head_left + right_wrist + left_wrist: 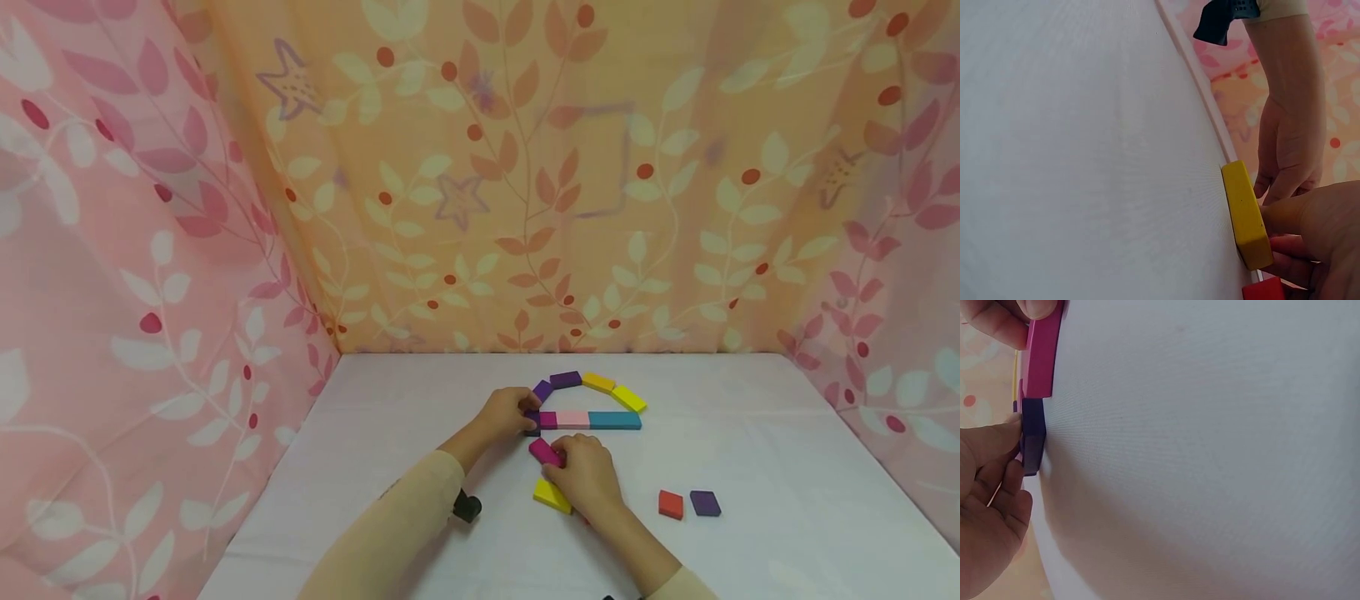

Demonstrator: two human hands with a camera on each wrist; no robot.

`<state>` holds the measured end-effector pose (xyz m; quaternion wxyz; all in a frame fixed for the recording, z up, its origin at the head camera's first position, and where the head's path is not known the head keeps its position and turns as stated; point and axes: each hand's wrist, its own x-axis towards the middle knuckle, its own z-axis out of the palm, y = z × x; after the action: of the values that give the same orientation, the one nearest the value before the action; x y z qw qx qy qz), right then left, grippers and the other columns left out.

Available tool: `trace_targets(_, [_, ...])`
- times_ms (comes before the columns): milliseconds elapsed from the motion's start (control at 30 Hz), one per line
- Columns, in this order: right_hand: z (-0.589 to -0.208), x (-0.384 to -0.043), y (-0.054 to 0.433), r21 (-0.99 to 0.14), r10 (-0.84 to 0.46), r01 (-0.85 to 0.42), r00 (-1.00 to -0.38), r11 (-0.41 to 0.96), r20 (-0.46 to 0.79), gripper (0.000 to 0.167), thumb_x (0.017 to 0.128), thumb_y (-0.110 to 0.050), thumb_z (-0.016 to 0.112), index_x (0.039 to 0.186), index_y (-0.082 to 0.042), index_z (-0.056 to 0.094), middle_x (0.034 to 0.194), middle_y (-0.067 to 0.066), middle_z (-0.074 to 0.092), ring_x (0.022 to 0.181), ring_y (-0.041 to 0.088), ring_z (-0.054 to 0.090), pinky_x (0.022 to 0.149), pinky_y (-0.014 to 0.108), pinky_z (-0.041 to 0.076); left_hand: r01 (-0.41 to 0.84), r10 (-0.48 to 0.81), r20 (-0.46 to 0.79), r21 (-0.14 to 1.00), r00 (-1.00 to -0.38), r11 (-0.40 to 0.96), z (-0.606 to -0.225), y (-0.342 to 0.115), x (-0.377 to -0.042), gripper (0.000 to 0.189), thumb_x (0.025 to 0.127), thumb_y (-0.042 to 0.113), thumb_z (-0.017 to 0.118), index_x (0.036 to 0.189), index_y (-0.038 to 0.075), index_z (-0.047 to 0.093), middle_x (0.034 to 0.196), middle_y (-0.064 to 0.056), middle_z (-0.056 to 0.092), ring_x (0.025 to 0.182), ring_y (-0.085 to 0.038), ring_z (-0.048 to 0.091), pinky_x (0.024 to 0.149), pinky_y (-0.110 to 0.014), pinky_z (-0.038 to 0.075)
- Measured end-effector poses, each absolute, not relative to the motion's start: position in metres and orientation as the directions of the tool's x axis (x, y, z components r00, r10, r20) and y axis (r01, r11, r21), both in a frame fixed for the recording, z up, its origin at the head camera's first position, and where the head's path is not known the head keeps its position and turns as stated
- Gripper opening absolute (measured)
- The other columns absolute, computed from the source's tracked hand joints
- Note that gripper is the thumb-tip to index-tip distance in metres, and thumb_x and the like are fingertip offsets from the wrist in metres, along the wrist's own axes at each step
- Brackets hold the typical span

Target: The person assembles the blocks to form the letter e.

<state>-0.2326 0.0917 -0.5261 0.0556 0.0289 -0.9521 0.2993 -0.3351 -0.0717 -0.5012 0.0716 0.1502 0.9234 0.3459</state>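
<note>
Hands are each clamped on a block: left hand (507,411) pinches the dark purple block (532,431) by the left end of the magenta-pink-blue row (615,420); right hand (588,471) pinches the tilted magenta block (543,451) near it, on the person's side. Can't confirm contact between those two. I'd pin the purple one, ease the magenta in low and slow, square the ends; a shove could skew the row. Pose: forearms converge from either side, fingertips low. Yellow block (551,495) lies beside the right fingers, so watch clearance. Block arc (598,382) beyond row; red (671,504) and purple tiles (705,503) off right on table (787,450).
</note>
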Motion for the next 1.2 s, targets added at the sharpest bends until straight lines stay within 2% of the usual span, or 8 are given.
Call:
trace_targets(467, [-0.5238, -0.232, 0.0909, -0.544, -0.048, -0.1, -0.993, 0.833, 0.109, 0.045, 0.075, -0.04, 0.091, 0.107, -0.013, 0.076, 0.078, -0.003, 0.059, 0.082, 0.018, 0.051, 0.07, 0.035, 0.044, 0.245, 0.343, -0.014, 0.673, -0.939, 0.698, -0.5035, -0.0737, -0.3354, 0.027, 0.088, 0.006, 0.08, 0.113, 0.011, 0.073, 0.107, 0.001, 0.073, 0.1, -0.015, 0.064, 0.097, -0.03, 0.055])
trace_targets(633, [-0.5215, -0.2304, 0.0909, -0.545, -0.053, -0.104, -0.993, 0.832, 0.109, 0.045, 0.075, -0.039, 0.091, 0.109, -0.013, 0.076, 0.079, -0.003, 0.06, 0.083, 0.017, 0.052, 0.072, 0.036, 0.046, 0.271, 0.357, 0.012, 0.676, -0.934, 0.685, -0.5059, -0.0749, -0.3379, 0.027, 0.086, 0.004, 0.081, 0.111, 0.01, 0.073, 0.106, 0.0, 0.073, 0.099, -0.015, 0.066, 0.094, -0.029, 0.055])
trace_targets(967, [-0.5257, -0.2321, 0.0909, -0.548, -0.053, -0.124, -0.988, 0.827, 0.143, 0.044, 0.076, -0.039, 0.09, 0.109, -0.014, 0.077, 0.081, -0.004, 0.063, 0.085, 0.018, 0.052, 0.075, 0.038, 0.044, 0.235, 0.332, -0.014, 0.677, -0.943, 0.698, -0.5063, -0.0737, -0.3362, 0.027, 0.088, 0.007, 0.08, 0.113, 0.013, 0.073, 0.107, 0.002, 0.073, 0.099, -0.014, 0.064, 0.096, -0.03, 0.055])
trace_targets(1200, [-0.5286, -0.2348, 0.0907, -0.553, -0.049, -0.122, -0.988, 0.824, 0.146, 0.045, 0.075, -0.04, 0.091, 0.109, -0.014, 0.078, 0.082, -0.005, 0.064, 0.087, 0.018, 0.053, 0.076, 0.038, 0.044, 0.252, 0.345, -0.004, 0.673, -0.939, 0.695, -0.5046, -0.0734, -0.3341, 0.028, 0.088, 0.005, 0.08, 0.115, 0.01, 0.073, 0.11, -0.002, 0.074, 0.103, -0.018, 0.066, 0.096, -0.031, 0.055])
